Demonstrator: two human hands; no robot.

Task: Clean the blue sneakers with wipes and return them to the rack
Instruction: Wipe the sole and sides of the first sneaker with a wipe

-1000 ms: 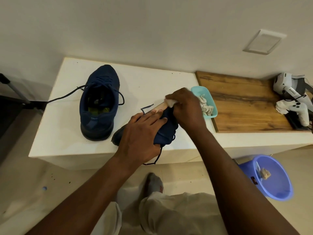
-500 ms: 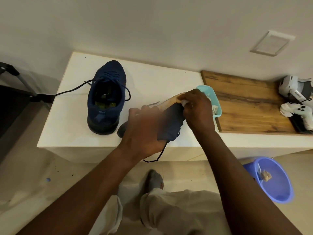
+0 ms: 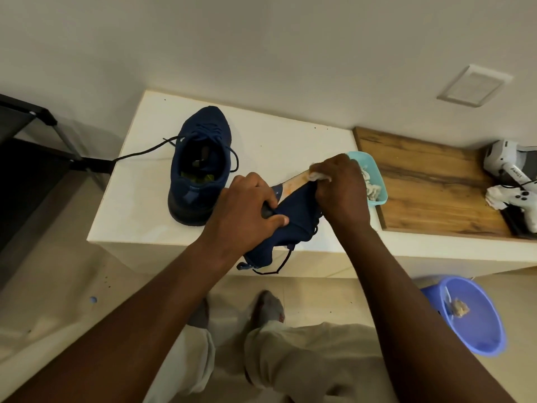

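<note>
Gripping sneaker [image 3: 293,225] in left hand [image 3: 247,210], fingers curled round its middle, thumb on the blue upper. It is held tilted, sole edge up, over the tabletop [image 3: 139,205] front edge. Right hand [image 3: 340,193] fingers pinch a white wipe [image 3: 316,176], pressed on the far end of the pale sole, which shows orange smears. 2nd sneaker [image 3: 200,167] stands upright on the tabletop, just left of the left hand. Teal tray [image 3: 376,170] of wipes sits just behind the right hand. Blue bin [image 3: 476,338] is on the floor. White device [image 3: 505,167] carries small writing, unreadable.
</note>
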